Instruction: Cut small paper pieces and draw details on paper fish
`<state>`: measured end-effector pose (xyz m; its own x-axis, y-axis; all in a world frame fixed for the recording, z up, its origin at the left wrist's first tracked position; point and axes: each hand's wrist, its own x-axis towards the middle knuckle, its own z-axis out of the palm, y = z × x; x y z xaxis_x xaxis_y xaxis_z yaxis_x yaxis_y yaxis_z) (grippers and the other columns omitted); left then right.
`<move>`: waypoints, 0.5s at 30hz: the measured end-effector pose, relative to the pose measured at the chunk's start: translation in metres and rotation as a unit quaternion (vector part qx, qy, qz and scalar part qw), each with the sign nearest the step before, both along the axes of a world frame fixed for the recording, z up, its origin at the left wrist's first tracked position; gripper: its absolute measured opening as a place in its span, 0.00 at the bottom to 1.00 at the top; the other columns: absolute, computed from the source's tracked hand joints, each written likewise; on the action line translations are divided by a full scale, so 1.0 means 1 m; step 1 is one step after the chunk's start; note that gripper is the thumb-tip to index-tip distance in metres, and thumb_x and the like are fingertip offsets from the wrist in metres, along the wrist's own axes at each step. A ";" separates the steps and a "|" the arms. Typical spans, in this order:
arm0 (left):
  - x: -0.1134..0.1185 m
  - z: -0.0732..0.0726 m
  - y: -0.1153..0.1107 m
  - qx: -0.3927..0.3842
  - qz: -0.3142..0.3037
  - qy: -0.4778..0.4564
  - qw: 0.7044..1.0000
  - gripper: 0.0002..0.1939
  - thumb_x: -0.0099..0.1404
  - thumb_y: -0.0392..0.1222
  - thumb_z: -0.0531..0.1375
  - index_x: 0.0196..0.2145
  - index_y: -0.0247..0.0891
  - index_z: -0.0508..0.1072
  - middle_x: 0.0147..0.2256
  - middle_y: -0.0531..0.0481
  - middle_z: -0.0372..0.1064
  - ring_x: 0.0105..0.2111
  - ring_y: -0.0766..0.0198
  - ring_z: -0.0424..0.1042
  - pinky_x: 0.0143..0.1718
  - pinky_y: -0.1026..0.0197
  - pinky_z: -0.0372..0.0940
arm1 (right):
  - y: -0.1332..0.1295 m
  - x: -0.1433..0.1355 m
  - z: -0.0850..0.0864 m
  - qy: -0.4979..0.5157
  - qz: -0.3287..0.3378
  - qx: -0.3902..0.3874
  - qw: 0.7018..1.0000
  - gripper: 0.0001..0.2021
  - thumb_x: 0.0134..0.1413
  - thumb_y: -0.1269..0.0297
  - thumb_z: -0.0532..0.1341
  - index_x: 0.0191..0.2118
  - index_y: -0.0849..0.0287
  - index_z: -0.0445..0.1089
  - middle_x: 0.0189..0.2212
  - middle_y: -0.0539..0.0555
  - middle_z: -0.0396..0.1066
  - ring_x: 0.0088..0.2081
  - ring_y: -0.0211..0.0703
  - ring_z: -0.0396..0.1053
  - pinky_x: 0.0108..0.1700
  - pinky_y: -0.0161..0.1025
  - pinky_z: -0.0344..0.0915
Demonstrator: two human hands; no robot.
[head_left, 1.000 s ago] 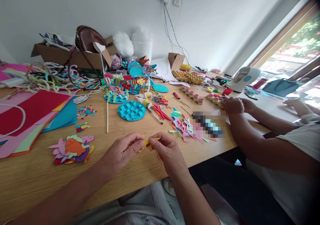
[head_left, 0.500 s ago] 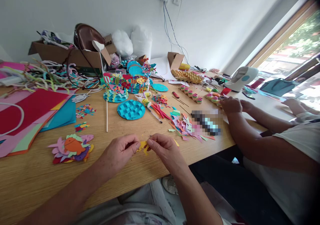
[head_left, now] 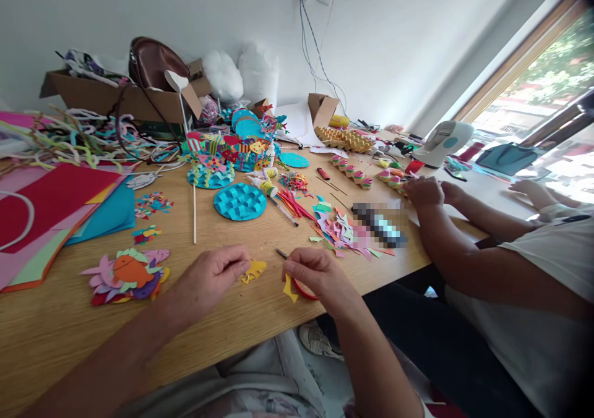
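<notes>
My left hand is closed, its thumb and fingertips pinching the edge of a small yellow paper piece with a jagged rim. My right hand is closed as well, and from its fingertips a yellow paper scrap hangs down. Beneath that hand are red-handled scissors, mostly covered; only the blade tip and part of a handle loop show. I cannot tell whether they lie on the table or touch the palm. Left of my hands sits a pile of paper fish cutouts.
Beyond my hands are a blue woven paper disc, glue bottles, a pen and a heap of paper scraps. Coloured paper sheets lie at left. At right, a co-worker's forearm rests over the table.
My hands have moved apart, and the yellow paper between them is now two separate pieces, one at each hand. The scissors have come into sight under my right hand.
</notes>
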<state>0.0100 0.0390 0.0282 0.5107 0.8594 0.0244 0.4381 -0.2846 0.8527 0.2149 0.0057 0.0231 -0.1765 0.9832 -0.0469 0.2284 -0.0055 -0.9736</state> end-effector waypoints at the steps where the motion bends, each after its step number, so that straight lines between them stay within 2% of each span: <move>1: -0.004 -0.001 0.002 -0.005 0.003 -0.005 1.000 0.15 0.58 0.48 0.51 0.18 0.39 0.61 0.18 0.58 0.53 0.21 0.67 0.55 0.22 0.66 0.50 | -0.001 0.007 0.002 -0.004 -0.014 -0.001 1.000 0.17 0.47 0.52 0.60 0.19 0.60 0.66 0.15 0.45 0.56 0.19 0.32 0.51 0.22 0.32 0.49; 4: -0.013 -0.004 0.003 -0.020 0.010 -0.027 0.999 0.15 0.58 0.50 0.53 0.19 0.39 0.62 0.18 0.58 0.53 0.21 0.68 0.54 0.22 0.67 0.50 | -0.002 0.033 0.002 -0.023 -0.097 0.016 0.995 0.15 0.45 0.52 0.60 0.22 0.60 0.69 0.17 0.47 0.61 0.22 0.34 0.55 0.26 0.33 0.54; 8: -0.013 -0.007 -0.004 -0.037 0.037 -0.082 0.995 0.14 0.56 0.49 0.56 0.19 0.39 0.66 0.18 0.57 0.56 0.21 0.68 0.56 0.23 0.67 0.52 | -0.001 0.069 -0.014 -0.105 -0.197 0.042 0.974 0.13 0.41 0.53 0.62 0.23 0.60 0.69 0.18 0.48 0.63 0.22 0.36 0.59 0.26 0.34 0.56; 12: -0.008 -0.010 -0.010 -0.093 0.062 -0.131 0.985 0.11 0.50 0.49 0.60 0.19 0.39 0.69 0.16 0.57 0.58 0.19 0.68 0.56 0.20 0.67 0.53 | 0.003 0.094 -0.035 -0.197 -0.233 0.018 0.952 0.12 0.42 0.53 0.59 0.22 0.58 0.66 0.17 0.48 0.65 0.21 0.38 0.62 0.26 0.35 0.57; 15: -0.005 -0.012 -0.012 -0.129 0.085 -0.153 0.976 0.10 0.46 0.48 0.62 0.20 0.39 0.71 0.15 0.57 0.59 0.18 0.69 0.56 0.19 0.68 0.54 | 0.003 0.102 -0.038 -0.318 -0.229 0.004 0.920 0.10 0.45 0.56 0.57 0.24 0.58 0.69 0.19 0.50 0.67 0.23 0.41 0.64 0.27 0.36 0.58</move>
<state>0.0050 0.0271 0.0166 0.3633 0.9287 -0.0744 0.1733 0.0111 0.9848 0.3173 0.0085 -0.0151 0.3159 0.9487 0.0102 0.7278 -0.2354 -0.6441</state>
